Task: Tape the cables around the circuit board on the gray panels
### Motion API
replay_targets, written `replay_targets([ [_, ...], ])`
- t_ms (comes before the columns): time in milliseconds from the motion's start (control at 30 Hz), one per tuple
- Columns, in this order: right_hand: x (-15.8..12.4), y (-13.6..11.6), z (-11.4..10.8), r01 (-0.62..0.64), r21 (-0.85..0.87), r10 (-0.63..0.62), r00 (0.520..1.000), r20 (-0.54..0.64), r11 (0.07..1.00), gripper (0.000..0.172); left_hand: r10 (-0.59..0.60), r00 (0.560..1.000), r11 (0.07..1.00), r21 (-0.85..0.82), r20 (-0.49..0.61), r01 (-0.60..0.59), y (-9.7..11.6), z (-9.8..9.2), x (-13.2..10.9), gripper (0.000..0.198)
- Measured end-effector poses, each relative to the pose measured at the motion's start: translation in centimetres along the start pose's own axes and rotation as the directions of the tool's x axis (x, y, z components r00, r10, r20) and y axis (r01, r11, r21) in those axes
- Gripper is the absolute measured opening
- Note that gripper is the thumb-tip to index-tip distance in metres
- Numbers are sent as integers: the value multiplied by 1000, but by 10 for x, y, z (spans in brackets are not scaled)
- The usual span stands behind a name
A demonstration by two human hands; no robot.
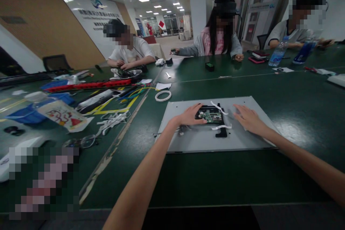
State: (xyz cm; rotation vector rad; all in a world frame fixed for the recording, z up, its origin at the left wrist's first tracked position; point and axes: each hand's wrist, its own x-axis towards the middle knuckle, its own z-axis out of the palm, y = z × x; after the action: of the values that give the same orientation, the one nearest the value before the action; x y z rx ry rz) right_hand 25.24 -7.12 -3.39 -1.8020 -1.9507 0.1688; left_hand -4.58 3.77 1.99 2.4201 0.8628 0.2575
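A grey metal panel [194, 140] lies flat on the green table [215, 179] in front of me. A black module with a green circuit board [209, 115] sits near its middle, with white ribbon strips [219, 108] beside it. My left hand [191, 115] rests on the panel with its fingers against the left edge of the circuit board, holding nothing that I can see. My right hand [249, 118] lies flat on the panel to the right of the board, fingers stretched out and apart.
A white tape ring [163, 95] lies beyond the panel's left corner. Cables, red strips, blue trays and glasses [83, 141] crowd the left of the table. Three people sit at the far side with bottles [279, 53], phones and small parts.
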Motion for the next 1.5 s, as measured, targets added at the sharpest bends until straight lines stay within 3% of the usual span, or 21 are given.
replay_targets([
  [100, 12, -10, -10, -11, 181, 16, 1000, -26, 983, 54, -54, 996, 976, -213, -65, 39, 1, -3, -5, 73],
  [200, 25, -24, -12, 57, 321, -43, 998, -51, 945, 53, -156, 976, 899, -431, -151, 78, 3, -4, -14, 60],
  [333, 32, -39, 0, 165, 393, -155, 986, -56, 905, 54, -225, 956, 863, -494, -188, 106, 10, -3, -31, 56],
  [500, 27, -40, 6, 207, 383, -217, 976, -17, 900, 59, -230, 940, 951, -262, -252, 163, 9, -15, -51, 47],
  [567, 25, -40, 4, 217, 377, -233, 973, -4, 900, 60, -280, 911, 960, -117, -302, 256, 4, -22, -56, 41],
  [700, 22, -41, 1, 224, 363, -241, 970, 4, 905, 62, -403, 800, 841, 164, -444, 515, -2, -32, -65, 33],
  [800, 21, -44, -1, 247, 329, -264, 965, 6, 911, 66, -492, 746, 703, 301, -449, 645, 0, -33, -71, 36],
  [1100, 18, -50, -6, 318, 295, -337, 941, 16, 901, 70, -566, 763, 704, 300, -311, 644, 5, -28, -72, 36],
  [1500, 16, -50, -8, 334, 265, -341, 940, -22, 904, 67, -530, 777, 716, 311, -340, 625, 0, -24, -72, 33],
])
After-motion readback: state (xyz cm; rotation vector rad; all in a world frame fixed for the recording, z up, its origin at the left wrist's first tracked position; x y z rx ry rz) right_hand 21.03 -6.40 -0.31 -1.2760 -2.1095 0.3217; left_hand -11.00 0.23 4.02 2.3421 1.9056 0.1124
